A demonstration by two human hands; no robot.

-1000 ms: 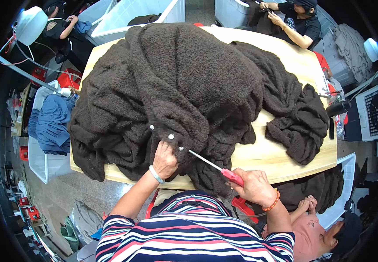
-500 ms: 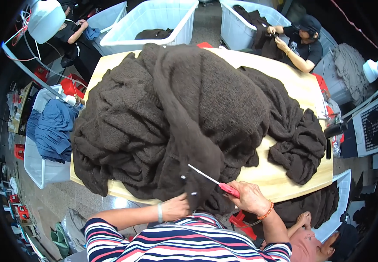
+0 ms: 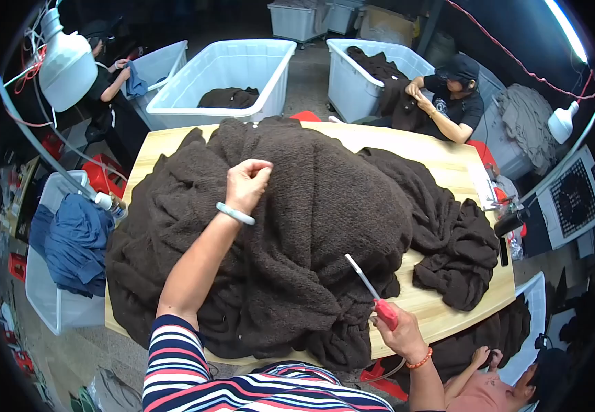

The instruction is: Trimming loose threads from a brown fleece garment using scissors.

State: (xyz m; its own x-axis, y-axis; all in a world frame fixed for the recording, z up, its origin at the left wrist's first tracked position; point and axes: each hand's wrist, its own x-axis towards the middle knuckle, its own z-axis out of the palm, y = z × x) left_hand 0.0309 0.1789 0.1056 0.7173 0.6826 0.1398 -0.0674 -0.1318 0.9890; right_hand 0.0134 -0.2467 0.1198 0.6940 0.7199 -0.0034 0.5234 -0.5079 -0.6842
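A large heap of dark brown knitted garments covers much of the wooden table before me. My left hand, with a pale bangle at the wrist, is over the heap's upper middle. Its fingers are closed in a pinch; whatever may be between them is too small to make out. Near the table's front edge, my right hand grips the red handle of a slim tool. The tool's long, thin, pale metal end points up and left toward the cloth. Its exact kind does not show.
Smaller brown garments lie on the table's right side. White bins stand beyond the far edge; one at left holds blue cloth. Lamps hang at the sides. Co-workers sit far right, far left and near right.
My left hand has gone from the near edge up and forward over the heap. The strip of cloth with small shiny spots no longer shows in front. My right hand has shifted slightly right, tool still held.
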